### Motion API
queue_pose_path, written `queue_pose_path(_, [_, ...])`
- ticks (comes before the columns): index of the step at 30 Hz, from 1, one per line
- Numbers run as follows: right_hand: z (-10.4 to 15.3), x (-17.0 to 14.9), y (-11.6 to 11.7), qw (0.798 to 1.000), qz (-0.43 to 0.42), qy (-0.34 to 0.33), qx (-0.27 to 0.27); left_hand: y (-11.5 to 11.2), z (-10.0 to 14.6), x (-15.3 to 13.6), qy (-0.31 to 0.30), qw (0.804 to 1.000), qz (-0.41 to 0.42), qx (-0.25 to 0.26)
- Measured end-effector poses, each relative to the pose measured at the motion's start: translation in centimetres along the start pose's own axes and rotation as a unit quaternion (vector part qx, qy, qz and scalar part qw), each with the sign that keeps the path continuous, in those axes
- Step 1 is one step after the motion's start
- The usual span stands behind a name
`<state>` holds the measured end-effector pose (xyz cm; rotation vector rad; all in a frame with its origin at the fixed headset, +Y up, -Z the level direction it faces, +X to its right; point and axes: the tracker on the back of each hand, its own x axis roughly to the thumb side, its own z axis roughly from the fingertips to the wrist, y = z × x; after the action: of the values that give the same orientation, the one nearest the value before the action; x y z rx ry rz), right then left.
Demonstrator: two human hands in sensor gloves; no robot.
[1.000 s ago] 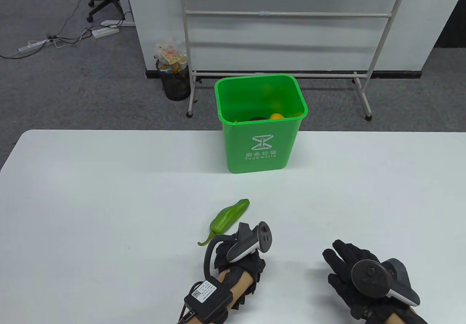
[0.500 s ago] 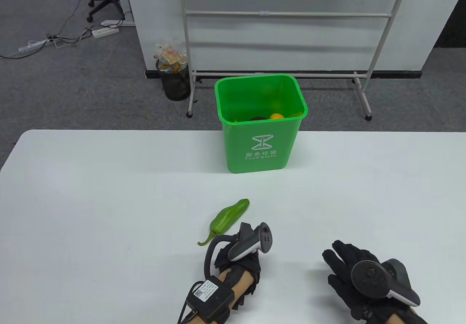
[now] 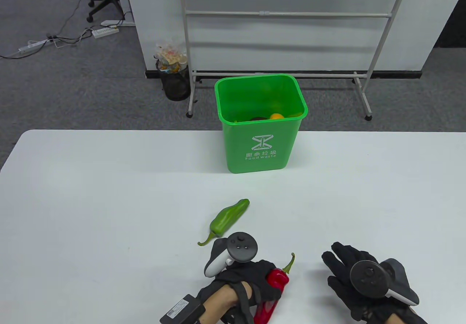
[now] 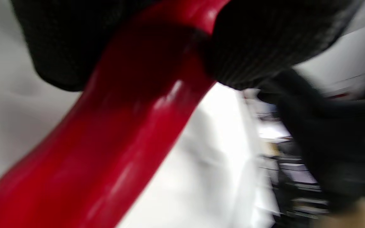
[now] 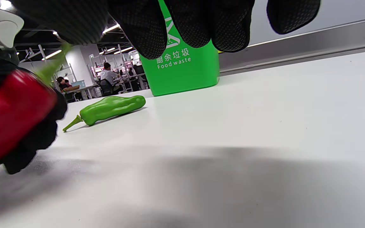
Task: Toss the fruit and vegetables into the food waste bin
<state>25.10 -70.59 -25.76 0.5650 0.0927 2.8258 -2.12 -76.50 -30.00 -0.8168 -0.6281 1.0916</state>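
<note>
In the green bin (image 3: 260, 143): an orange fruit (image 3: 276, 116).

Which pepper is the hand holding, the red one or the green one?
The red pepper: the left hand grips it. The green pepper lies alone on the table, untouched.

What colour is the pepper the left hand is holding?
Red, with a green stem. The pepper in the left hand shows best in the table view.

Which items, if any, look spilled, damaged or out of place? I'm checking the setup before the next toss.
Nothing stands out. The bin stands upright on the table, the green pepper lies intact, and the left hand holds a red pepper. The right hand is empty.
</note>
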Motion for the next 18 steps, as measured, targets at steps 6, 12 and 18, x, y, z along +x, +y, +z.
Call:
queue_pose_path(6, [0.0,0.3,0.0,1.000,0.003,-0.008,0.003,3.0,-0.5,7.0,-0.214,0.967,0.134,0.024])
queue_pose_path(12, [-0.3,0.1,0.5,1.000,-0.001,-0.002,0.019,16.7,-0.7,23.2,-0.303,0.886,0.122,0.328])
queue_pose_path(18, [-0.4,0.2,0.5,1.000,-0.006,-0.003,0.025,18.9,-0.5,17.7,-0.095,0.877,0.106,0.458])
